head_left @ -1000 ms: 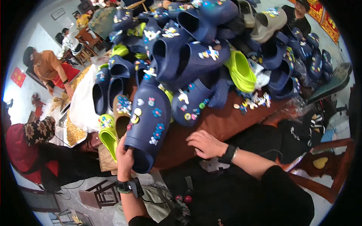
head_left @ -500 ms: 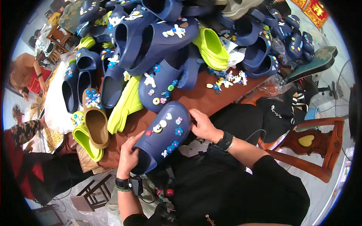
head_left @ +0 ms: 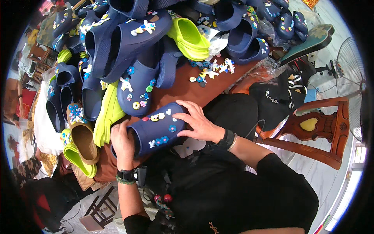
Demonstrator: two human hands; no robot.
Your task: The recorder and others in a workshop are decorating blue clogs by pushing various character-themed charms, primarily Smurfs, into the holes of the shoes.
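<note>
Currently in hand: a navy clog [head_left: 157, 130] with charms, held low at the near edge of the brown table [head_left: 187, 84], toe to the right and foot opening to the left

Left hand [head_left: 124, 138]: closed around the foot-opening end of the clog, back of the hand upward; the hand covers much of that end, so where its thumb lies is hard to tell

Right hand [head_left: 196, 123]: fingers spread over the toe, the thumb lower on the toe and apart from them, the palm not wrapped around the shoe

Clog against grip: its charm-covered upper lies between the two hands, the left hand at one end and the right hand at the other

Charms on the clog: a white heart [head_left: 168, 111] close to the right fingertips, and a cluster of blue flowers [head_left: 159, 141] along the side nearer the body

Beyond the clog: another decorated navy clog [head_left: 136, 95] just behind it, at the front of a heap of navy ones

Left of the grip: a lime clog [head_left: 107, 117] leaning against the heap, then a brown clog [head_left: 83, 140] with blue charms at its toe

Loose charms [head_left: 212, 70]: a small pile on the table, farther back and apart from both hands

Right side: a wooden chair [head_left: 337, 132] in front of a fan [head_left: 352, 78]
</note>
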